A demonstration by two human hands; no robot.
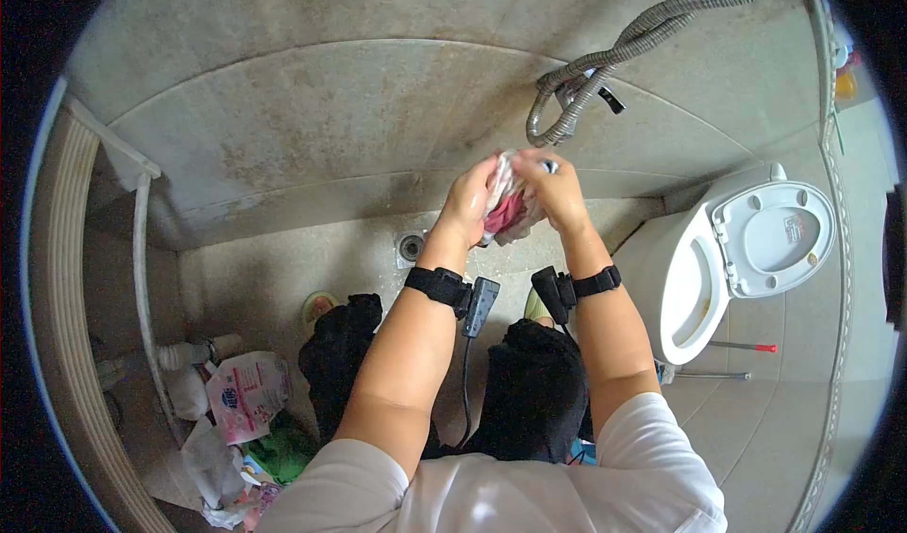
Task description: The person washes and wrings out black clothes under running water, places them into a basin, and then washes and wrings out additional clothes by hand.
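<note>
A bunched wet cloth (507,210), white and pink-red, is held between both hands above the tiled floor. My left hand (472,196) grips its left side, fingers curled round the top. My right hand (555,191) closes on the right side; its fingers are slightly blurred, and a small dark-blue and white patch shows beside them. Part of the cloth hangs below the palms. What kind of cloth item it is, I cannot tell. Black straps with small devices sit round both wrists.
A metal shower hose (614,56) loops down near a tap (605,94) on the wall ahead. To the right stands a white toilet (694,287) with its lid up. A floor drain (410,248) lies left of the hands. Plastic packages (248,396) crowd the lower left.
</note>
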